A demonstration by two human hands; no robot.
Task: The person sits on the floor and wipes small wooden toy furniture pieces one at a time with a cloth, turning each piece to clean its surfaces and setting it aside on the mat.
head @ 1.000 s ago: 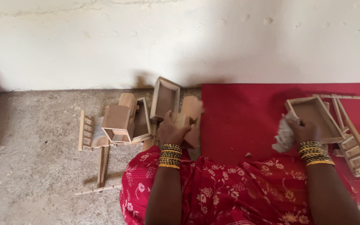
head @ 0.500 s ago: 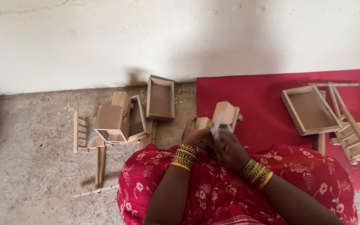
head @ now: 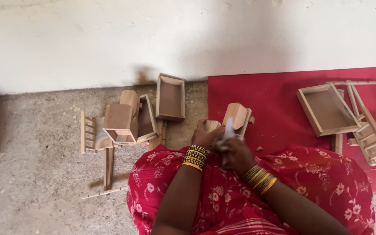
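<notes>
Left hand (head: 206, 137): closed on small wooden piece (head: 236, 116), held just above the lap at the red mat (head: 270, 100) edge. Right hand (head: 236, 153): closed round a pale cloth (head: 229, 129), pressed against that piece, touching the left hand. Open wooden tray (head: 170, 97): just beyond the grip, leftward. Second tray (head: 325, 109): well right.

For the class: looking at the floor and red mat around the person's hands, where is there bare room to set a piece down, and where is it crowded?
Free: the red mat between the small wooden piece at the hands and the open wooden tray; also the concrete floor left of the slatted piece. Crowded: the wooden boxes left of the left hand.
</notes>
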